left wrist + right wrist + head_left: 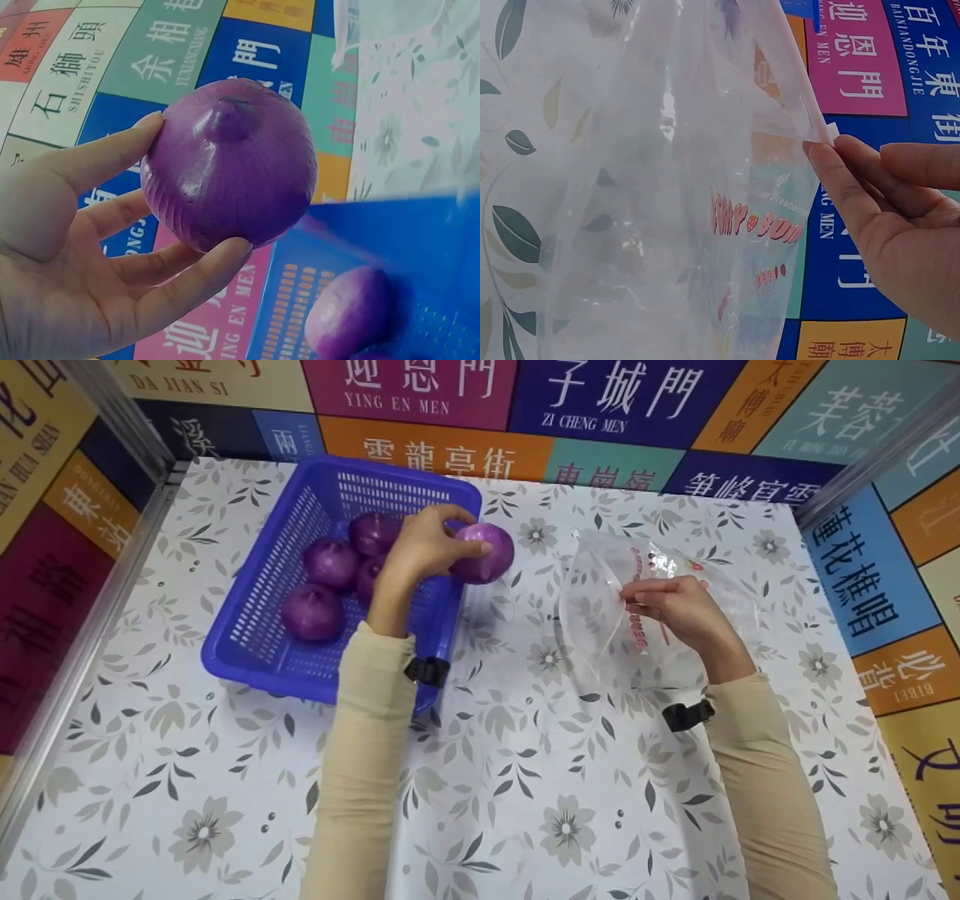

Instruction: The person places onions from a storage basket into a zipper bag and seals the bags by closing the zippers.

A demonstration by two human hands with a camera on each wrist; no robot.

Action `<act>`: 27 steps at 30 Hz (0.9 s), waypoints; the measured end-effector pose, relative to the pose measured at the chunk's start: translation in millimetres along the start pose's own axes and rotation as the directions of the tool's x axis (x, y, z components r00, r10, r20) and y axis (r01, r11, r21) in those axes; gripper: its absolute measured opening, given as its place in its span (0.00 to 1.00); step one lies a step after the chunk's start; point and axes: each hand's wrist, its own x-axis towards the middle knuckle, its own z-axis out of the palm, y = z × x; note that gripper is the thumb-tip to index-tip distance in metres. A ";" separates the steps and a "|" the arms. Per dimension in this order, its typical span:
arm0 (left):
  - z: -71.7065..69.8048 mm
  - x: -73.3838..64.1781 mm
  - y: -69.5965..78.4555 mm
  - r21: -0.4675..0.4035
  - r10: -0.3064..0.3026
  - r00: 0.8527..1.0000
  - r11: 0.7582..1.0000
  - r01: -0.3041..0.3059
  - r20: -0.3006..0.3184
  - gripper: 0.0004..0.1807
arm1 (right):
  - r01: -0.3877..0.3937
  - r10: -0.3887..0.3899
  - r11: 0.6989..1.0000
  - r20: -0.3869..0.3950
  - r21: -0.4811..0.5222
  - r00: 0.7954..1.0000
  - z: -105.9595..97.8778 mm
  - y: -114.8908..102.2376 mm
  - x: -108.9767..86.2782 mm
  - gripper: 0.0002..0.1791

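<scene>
While the left hand (429, 546) grasps it between thumb and fingers, a round, glossy purple onion (232, 169) with a small pointed top is held up by the right-hand rim of a blue, rectangular, perforated plastic basket (262, 680), on the side facing the bag. The right hand (681, 609) pinches the edge of a clear, thin plastic bag with red printed lettering (596, 619), which lies on the table to the right of the basket, well apart from it. Inside the basket sit four more purple onions (313, 613), grouped close together, one partly hidden by the left arm. Both arms wear beige long sleeves (360, 780), each with a small black device (427, 670) at the wrist. Beneath everything spreads a white table covering printed with grey flowers and leaves (510, 825); around it stand multicoloured panels bearing Chinese characters (600, 397).
</scene>
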 end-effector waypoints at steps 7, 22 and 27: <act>15.1 4.0 6.8 0.064 0.037 0.999 0.997 -0.037 0.001 0.25 | 0.007 -0.007 1.000 0.000 -0.007 1.000 -1.0 0.4 0.1 0.12; 49.0 10.8 15.3 0.149 0.034 0.996 0.988 -0.046 0.083 0.24 | 0.014 -0.013 0.999 0.014 -0.035 1.000 -0.3 2.7 0.2 0.13; 61.5 13.7 16.4 0.143 0.038 0.994 0.988 -0.052 0.098 0.23 | 0.002 -0.002 1.000 0.020 -0.015 1.000 0.0 2.3 0.3 0.13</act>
